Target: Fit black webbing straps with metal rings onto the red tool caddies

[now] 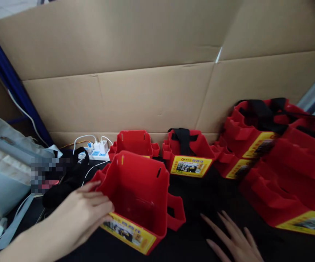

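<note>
My left hand [90, 209] grips an open-topped red plastic bin [138, 193], lower centre.
I hold the right hand [236, 242] apart, fingers spread, over the black table [186, 243] at lower right; a white plastic power strip [99, 154] sits left of centre.

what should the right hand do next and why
Probably steady the right side of the boxy, yellow-labelled red plastic bin in front: only the left hand grips it, while the right hand, spread nearby, appears empty.
</note>
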### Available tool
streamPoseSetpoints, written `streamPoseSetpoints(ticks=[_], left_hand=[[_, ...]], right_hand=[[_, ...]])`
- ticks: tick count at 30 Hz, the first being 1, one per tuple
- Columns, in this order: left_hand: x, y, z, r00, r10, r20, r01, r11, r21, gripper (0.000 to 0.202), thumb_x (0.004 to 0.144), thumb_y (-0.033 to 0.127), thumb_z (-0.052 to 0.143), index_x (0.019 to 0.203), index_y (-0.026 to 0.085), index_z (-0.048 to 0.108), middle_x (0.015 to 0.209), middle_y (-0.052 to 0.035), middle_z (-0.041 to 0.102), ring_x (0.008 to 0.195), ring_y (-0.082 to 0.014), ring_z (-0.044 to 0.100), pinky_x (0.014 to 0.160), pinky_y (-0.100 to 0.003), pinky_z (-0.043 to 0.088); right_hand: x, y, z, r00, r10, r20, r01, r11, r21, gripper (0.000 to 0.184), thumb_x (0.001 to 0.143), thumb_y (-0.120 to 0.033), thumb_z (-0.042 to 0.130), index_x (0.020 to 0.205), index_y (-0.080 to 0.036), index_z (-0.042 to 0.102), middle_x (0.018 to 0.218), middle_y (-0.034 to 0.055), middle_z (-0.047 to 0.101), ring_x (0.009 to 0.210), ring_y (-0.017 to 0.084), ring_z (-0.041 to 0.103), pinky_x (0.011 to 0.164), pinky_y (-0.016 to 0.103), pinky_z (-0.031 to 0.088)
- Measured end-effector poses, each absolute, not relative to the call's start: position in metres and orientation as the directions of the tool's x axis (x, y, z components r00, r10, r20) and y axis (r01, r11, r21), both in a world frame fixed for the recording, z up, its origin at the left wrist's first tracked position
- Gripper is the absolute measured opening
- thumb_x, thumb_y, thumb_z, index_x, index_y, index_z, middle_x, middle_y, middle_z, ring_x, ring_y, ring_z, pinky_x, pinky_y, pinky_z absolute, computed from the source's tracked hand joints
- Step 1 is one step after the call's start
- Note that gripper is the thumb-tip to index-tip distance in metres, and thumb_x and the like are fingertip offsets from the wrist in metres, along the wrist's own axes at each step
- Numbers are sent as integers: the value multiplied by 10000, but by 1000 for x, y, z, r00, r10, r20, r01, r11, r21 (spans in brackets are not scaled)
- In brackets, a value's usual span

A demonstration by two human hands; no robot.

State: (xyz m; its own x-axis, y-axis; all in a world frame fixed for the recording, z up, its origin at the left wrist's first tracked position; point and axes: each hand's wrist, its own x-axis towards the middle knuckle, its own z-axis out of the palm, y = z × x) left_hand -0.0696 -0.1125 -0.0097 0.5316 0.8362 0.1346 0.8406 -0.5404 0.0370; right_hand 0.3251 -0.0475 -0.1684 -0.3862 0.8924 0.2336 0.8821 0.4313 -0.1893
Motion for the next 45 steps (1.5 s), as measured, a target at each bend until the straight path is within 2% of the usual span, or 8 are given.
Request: streamPoseSetpoints(ticks=[8,14,19,26,30,33,38,45], left_hand=[[-83,-42,88,337,855,394,911,-401,92,252,857,365,434,870,132,531,767,-5,584,631,-97,478,574,-196,345],[-82,31,72,425,852,305,889,-457,38,192,845,291,431,845,143,553,765,-8,593,685,-118,526,646,-213,351],[-88,48,55,453,815,362,892,-421,-168,237,824,330,468,976,159,531,901,-76,616,856,-210,563,809,-361,381],[-74,29,22,446,652,613,895,-323,-307,525,798,184,496,1295,133,334,1380,-189,291,1289,-322,232,1038,-529,143],[-46,1,-19,503,601,622,837,-518,-176,558,815,251,494,1321,125,296,1405,-180,244,1319,-289,179,1056,-462,198],[-21,-19,-66,668,639,382,689,-725,8,871,687,543,585,1359,121,223,1417,-192,223,1321,-305,170,1053,-458,218],[-13,-35,-117,555,808,197,757,-589,282,1100,573,470,690,1398,127,48,1406,-227,229,1310,-345,178,1016,-567,177],[-70,-60,-105,338,924,178,733,-377,566,436,680,89,479,1097,210,512,1046,-32,612,967,-179,570,848,-300,442]], right_hand=[[236,-46,-124,-712,699,62,662,698,-271,459,882,-422,335,1331,-328,352,1421,85,276,1320,263,193,1019,570,212],[214,-45,-123,-768,632,101,582,755,-301,468,882,-374,360,1345,-309,331,1418,92,286,1319,246,211,1035,528,219],[222,-38,-129,-635,718,285,722,683,-114,684,754,-445,544,1368,-285,286,1445,88,215,1331,290,145,1040,538,180],[269,16,-144,-248,901,355,954,291,-72,788,693,-628,505,1346,-219,342,1311,213,378,1234,394,310,880,591,330],[261,31,-143,-363,865,345,877,442,-186,577,761,-534,493,1248,-228,455,1169,140,516,1131,305,439,862,489,399],[225,27,-139,-509,783,358,717,616,-327,330,791,-407,510,1035,-196,582,1069,115,560,1041,254,490,869,436,420],[157,1,-131,-793,523,313,305,785,-539,261,783,-152,484,998,-242,601,1063,57,578,1102,214,474,969,416,374],[148,-16,-102,-833,425,354,195,824,-532,391,829,-203,456,1217,-252,470,1272,64,459,1207,178,400,1015,383,339]])
